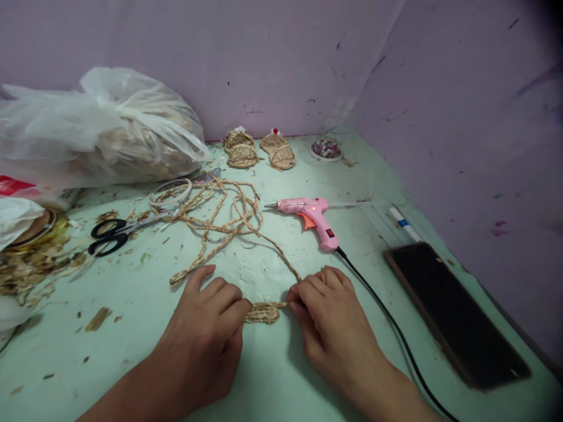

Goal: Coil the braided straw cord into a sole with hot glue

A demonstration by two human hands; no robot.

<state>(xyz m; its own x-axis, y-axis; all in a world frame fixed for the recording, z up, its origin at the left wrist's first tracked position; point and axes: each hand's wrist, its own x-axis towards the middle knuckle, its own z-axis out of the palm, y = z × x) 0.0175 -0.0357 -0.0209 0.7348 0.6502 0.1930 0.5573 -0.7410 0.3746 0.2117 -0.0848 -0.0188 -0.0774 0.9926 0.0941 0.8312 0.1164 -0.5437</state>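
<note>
Between my two hands lies a small flat coil of braided straw rope (263,313), low over the green table. My left hand (209,334) pinches the coil's left end, and its left part is hidden under my fingers. My right hand (332,319) grips the free strand of the same rope just right of the coil. From my right fingers the braided straw rope (281,251) runs up and left to a loose tangle. A pink glue gun (314,217) with a lit orange light lies beyond my right hand, nozzle toward the left.
Black-handled scissors (127,230) and a white ring (170,193) lie left of the tangle. Two small woven slippers (278,152) and a dish of beads (326,149) stand by the wall. A plastic bag (109,135) fills the back left. A phone (457,310) and the gun's black cord (391,325) are at right.
</note>
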